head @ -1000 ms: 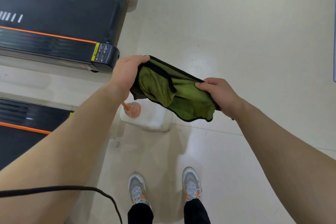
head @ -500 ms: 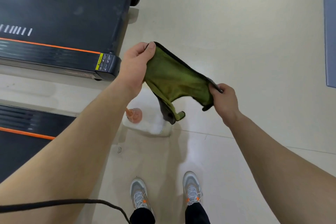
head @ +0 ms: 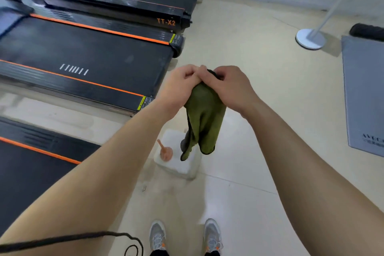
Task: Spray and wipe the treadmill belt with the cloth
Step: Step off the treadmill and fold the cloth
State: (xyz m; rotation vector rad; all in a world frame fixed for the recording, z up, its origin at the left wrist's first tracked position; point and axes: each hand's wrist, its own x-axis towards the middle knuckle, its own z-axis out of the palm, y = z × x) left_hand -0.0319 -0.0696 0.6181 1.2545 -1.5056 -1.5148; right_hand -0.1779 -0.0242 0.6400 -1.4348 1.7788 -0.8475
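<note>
Head view: left hand (head: 180, 83) and right hand (head: 230, 87) meet, fingers curled tight on the cloth (head: 204, 118), which hangs straight below them. Belt (head: 93, 62) lies well left of the fingers; bottle (head: 178, 162) stands on the floor (head: 249, 193) beneath. Best, I'd say: bunch it into 1 hand, freeing the other to spray.

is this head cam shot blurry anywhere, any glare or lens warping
Head view: motion blur smears the treadmill belt and its orange rails; the cloth, left hand and right hand look sharper; soft glare sheens the floor ahead of the shoes; the wide-angle lens bows the treadmill edges.
</note>
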